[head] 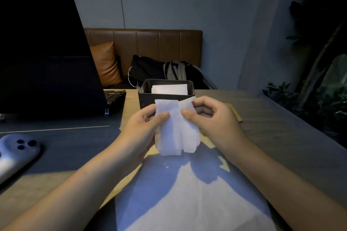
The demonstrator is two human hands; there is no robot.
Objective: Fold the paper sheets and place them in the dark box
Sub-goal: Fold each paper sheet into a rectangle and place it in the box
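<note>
Both of my hands hold a partly folded white paper sheet (175, 131) up above the table, just in front of the dark box (144, 97). My left hand (140, 127) pinches its left half with thumb on the front. My right hand (210, 118) pinches the right half the same way. Inside the dark box lies a folded white sheet (170, 89). A large flat white sheet (187, 193) lies on the table under my forearms.
An open black laptop (47, 58) stands at the left on a dark mat. A grey controller (16, 154) lies at the near left. Behind the table is a brown bench (146, 43) with dark bags (169, 73). Plants fill the right side.
</note>
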